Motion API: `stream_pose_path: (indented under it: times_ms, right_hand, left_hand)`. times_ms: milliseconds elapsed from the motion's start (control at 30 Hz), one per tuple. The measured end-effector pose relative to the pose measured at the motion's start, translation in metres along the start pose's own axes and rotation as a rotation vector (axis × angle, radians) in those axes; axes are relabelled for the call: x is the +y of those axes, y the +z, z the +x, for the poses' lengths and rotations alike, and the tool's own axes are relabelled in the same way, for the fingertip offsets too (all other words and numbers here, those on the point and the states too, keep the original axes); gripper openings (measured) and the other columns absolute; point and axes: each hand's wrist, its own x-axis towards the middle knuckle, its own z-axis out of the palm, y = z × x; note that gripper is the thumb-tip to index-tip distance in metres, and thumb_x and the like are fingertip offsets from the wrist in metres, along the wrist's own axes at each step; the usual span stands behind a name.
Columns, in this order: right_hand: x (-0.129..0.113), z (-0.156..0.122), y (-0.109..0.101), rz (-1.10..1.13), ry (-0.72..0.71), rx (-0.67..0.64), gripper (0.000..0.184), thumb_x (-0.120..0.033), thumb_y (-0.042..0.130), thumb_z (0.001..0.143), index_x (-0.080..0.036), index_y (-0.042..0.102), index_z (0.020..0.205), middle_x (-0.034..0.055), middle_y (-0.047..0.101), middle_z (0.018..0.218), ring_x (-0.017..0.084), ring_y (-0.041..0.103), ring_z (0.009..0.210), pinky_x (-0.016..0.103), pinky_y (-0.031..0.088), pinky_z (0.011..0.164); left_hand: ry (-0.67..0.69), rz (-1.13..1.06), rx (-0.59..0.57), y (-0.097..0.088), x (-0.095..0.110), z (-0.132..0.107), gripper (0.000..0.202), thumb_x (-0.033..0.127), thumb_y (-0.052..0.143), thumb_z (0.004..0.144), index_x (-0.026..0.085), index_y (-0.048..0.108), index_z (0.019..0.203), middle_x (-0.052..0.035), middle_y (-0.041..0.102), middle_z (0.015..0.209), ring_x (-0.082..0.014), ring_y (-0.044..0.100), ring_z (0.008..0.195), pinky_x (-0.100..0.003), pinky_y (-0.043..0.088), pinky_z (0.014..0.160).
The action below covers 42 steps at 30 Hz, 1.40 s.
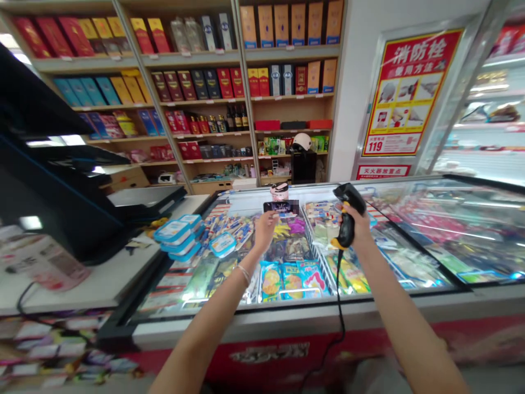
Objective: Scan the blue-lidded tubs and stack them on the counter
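My right hand [359, 221] is wrapped round the grip of a black and yellow barcode scanner [348, 205], held upright above the chest freezer [254, 316]. From the scanner's base a black cord [339, 293] hangs down over the freezer front. Over the glass, my left hand [266, 227] has its fingers drawn together at a dark, phone-like rectangle [279, 207]. What those fingers pinch, if anything, is too small to tell. Just behind the rectangle stands a pink container [279, 191]. Blue-lidded white tubs [178, 235] are stacked to the left, and a single tub [223, 244] lies nearer my left hand.
Inside the freezer are wrapped packs [292, 282] and a wire divider [314, 241]. A counter [135, 273] with a dark monitor-like stand [53, 180] is at left. Shelves of boxes [197, 85] line the back wall, with a white helmet [301, 142] before them.
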Motion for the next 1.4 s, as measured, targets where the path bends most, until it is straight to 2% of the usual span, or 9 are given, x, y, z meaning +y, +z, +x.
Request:
stream_pose_path:
  times_ms: [100, 200, 300, 400, 567, 867, 1033, 1300, 1400]
  right_hand:
    - [0.039, 0.001, 0.036, -0.032, 0.099, -0.09, 0.042, -0.033, 0.084, 0.054, -0.019, 0.058, 0.084, 0.0026, 0.072, 0.074, 0.009, 0.054, 0.04, 0.022, 0.044, 0.036]
    - [0.08, -0.007, 0.056, -0.127, 0.168, -0.156, 0.053, -0.033, 0.085, 0.052, -0.023, 0.051, 0.09, -0.0025, 0.068, 0.063, 0.013, 0.054, 0.037, 0.025, 0.044, 0.034]
    - [0.109, -0.02, 0.058, -0.253, 0.24, -0.229, 0.058, -0.035, 0.085, 0.054, -0.026, 0.045, 0.096, -0.0068, 0.064, 0.058, 0.016, 0.055, 0.035, 0.026, 0.044, 0.033]
    - [0.123, -0.031, 0.053, -0.33, 0.311, -0.303, 0.059, -0.037, 0.083, 0.057, -0.026, 0.042, 0.098, -0.0067, 0.065, 0.059, 0.017, 0.055, 0.034, 0.027, 0.043, 0.032]
    - [0.129, -0.034, 0.048, -0.348, 0.324, -0.298, 0.057, -0.037, 0.083, 0.058, -0.026, 0.041, 0.094, -0.0068, 0.065, 0.059, 0.017, 0.055, 0.034, 0.027, 0.044, 0.034]
    - [0.132, -0.032, 0.045, -0.343, 0.321, -0.338, 0.051, -0.034, 0.081, 0.06, -0.027, 0.04, 0.09, -0.0074, 0.065, 0.058, 0.016, 0.055, 0.033, 0.027, 0.043, 0.033]
    - [0.133, -0.03, 0.044, -0.329, 0.354, -0.302, 0.054, -0.034, 0.083, 0.056, -0.027, 0.043, 0.091, -0.0064, 0.066, 0.059, 0.017, 0.055, 0.033, 0.027, 0.043, 0.032]
    - [0.133, -0.033, 0.045, -0.271, 0.511, -0.304, 0.041, -0.037, 0.085, 0.057, -0.018, 0.061, 0.084, 0.0036, 0.07, 0.065, 0.013, 0.057, 0.039, 0.024, 0.044, 0.034]
    - [0.133, -0.032, 0.045, -0.27, 0.549, -0.297, 0.035, -0.036, 0.085, 0.057, -0.017, 0.063, 0.078, 0.004, 0.069, 0.063, 0.013, 0.057, 0.039, 0.023, 0.044, 0.033]
  left_hand:
    - [-0.036, -0.036, 0.096, -0.032, -0.025, -0.005, 0.016, 0.024, 0.056, 0.087, 0.019, 0.064, 0.1, -0.0057, 0.072, 0.098, -0.0175, 0.069, 0.089, -0.03, 0.053, 0.084]
    - [-0.075, -0.043, 0.14, -0.05, -0.041, -0.005, 0.017, 0.025, 0.054, 0.088, 0.02, 0.063, 0.102, -0.0046, 0.072, 0.098, -0.0177, 0.069, 0.088, -0.03, 0.054, 0.081]
    - [-0.061, 0.016, 0.15, -0.056, -0.046, -0.004, 0.018, 0.025, 0.054, 0.089, 0.022, 0.063, 0.103, -0.0034, 0.072, 0.098, -0.0181, 0.069, 0.089, -0.03, 0.055, 0.079]
    - [0.01, 0.086, 0.124, -0.056, -0.045, -0.004, 0.019, 0.024, 0.052, 0.09, 0.022, 0.063, 0.106, -0.0043, 0.072, 0.101, -0.0184, 0.069, 0.09, -0.032, 0.054, 0.084]
    - [0.071, 0.14, 0.076, -0.053, -0.042, -0.008, 0.021, 0.022, 0.05, 0.092, 0.021, 0.061, 0.109, -0.0064, 0.07, 0.109, -0.0195, 0.068, 0.096, -0.034, 0.052, 0.089]
    - [0.025, 0.249, 0.026, -0.051, -0.034, -0.011, 0.022, 0.022, 0.049, 0.093, 0.022, 0.061, 0.111, -0.0055, 0.07, 0.112, -0.0187, 0.067, 0.099, -0.031, 0.05, 0.091]
    - [0.001, 0.322, 0.028, -0.054, -0.037, -0.01, 0.02, 0.021, 0.05, 0.092, 0.021, 0.061, 0.108, -0.0062, 0.07, 0.109, -0.0198, 0.066, 0.099, -0.031, 0.049, 0.09]
    - [-0.173, 0.805, -0.052, -0.068, -0.036, -0.007, 0.022, 0.016, 0.043, 0.09, 0.014, 0.06, 0.104, -0.0142, 0.066, 0.106, -0.0257, 0.065, 0.093, -0.034, 0.049, 0.081]
    - [-0.143, 0.96, -0.059, -0.071, -0.038, -0.008, 0.026, 0.011, 0.041, 0.089, 0.012, 0.062, 0.103, -0.0173, 0.067, 0.103, -0.03, 0.061, 0.104, -0.039, 0.046, 0.088]
